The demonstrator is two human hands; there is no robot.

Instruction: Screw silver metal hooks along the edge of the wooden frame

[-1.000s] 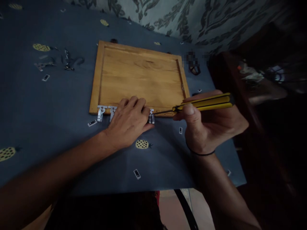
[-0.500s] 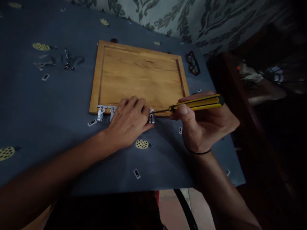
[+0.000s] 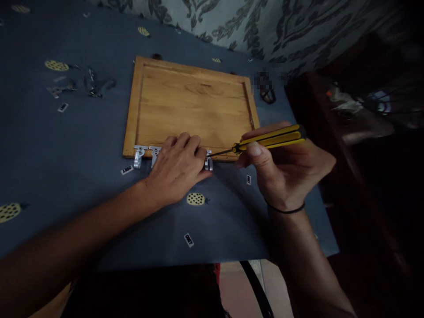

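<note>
One blue cloth (image 3: 66, 145) under wooden board (image 3: 192, 101), patterned wall (image 3: 251, 26) behind, left hand (image 3: 177, 170) flat on hook (image 3: 208, 163), right hand (image 3: 288, 172) gripping screwdriver (image 3: 271, 138).

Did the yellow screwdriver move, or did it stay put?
Yes. The screwdriver in the right hand slid a little left, toward the board, which lies unmoved. Its tip stays at the hook.

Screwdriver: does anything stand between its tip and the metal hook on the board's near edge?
Nothing visible does. The right hand holds the screwdriver with its tip at the metal hook; the left hand rests just left, fingers beside the tip, not across it.
</note>
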